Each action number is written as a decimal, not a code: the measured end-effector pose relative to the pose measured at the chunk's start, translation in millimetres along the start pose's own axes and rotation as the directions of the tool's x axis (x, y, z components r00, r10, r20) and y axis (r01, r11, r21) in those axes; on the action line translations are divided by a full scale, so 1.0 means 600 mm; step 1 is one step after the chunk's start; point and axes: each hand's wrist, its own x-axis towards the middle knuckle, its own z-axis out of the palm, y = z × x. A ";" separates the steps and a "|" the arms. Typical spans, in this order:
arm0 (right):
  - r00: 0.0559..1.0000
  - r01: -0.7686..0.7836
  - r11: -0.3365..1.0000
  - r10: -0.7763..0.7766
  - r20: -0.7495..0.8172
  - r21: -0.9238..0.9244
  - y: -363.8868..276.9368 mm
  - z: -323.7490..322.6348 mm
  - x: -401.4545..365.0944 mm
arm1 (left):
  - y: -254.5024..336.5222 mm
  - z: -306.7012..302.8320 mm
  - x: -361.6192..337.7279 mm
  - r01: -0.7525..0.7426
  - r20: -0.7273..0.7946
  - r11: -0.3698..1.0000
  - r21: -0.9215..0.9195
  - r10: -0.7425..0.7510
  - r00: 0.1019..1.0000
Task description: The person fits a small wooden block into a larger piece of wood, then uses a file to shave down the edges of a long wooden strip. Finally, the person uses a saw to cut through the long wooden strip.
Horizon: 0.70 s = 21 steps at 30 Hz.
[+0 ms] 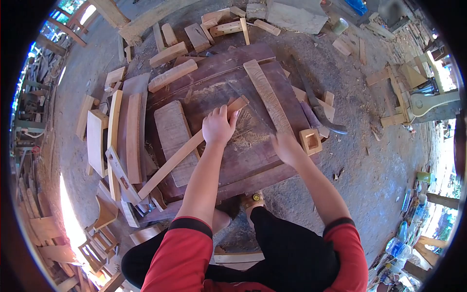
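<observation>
My left hand (pixel 220 125) is closed around a long wooden strip (pixel 177 160) near its upper end. The strip slants across a thick grey board (pixel 170 127) on the low work surface (pixel 233 170). My right hand (pixel 288 150), slightly blurred, is closed on what looks like a handsaw, its thin blade (pixel 255 109) pointing up and left past the strip's end. The saw's handle is hidden by the hand. Just beyond the right hand lies a wide wooden piece with a rippled surface (pixel 268 95). A small block with a square hole (pixel 310 141) sits to its right.
Curved wooden pieces (pixel 134 138) are stacked at the left. Several offcuts (pixel 168 54) lie along the far side. A long dark tool with a curved end (pixel 316 104) rests at the right. Plastic bottles (pixel 399 247) and a wooden frame (pixel 399 95) stand farther right.
</observation>
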 end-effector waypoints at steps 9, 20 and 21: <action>0.998 0.056 0.998 -0.056 -0.005 0.007 -0.018 0.000 0.057 | -0.004 -0.002 0.002 0.036 0.054 0.998 -0.057 -0.033 0.998; 0.997 -0.059 0.996 0.062 0.037 -0.067 0.028 0.014 -0.011 | -0.005 -0.003 0.003 0.063 0.097 0.997 -0.039 -0.059 0.994; 0.993 -0.099 0.989 0.105 0.051 -0.109 0.038 0.012 -0.033 | -0.006 -0.003 0.003 0.055 0.082 0.998 -0.043 -0.051 0.995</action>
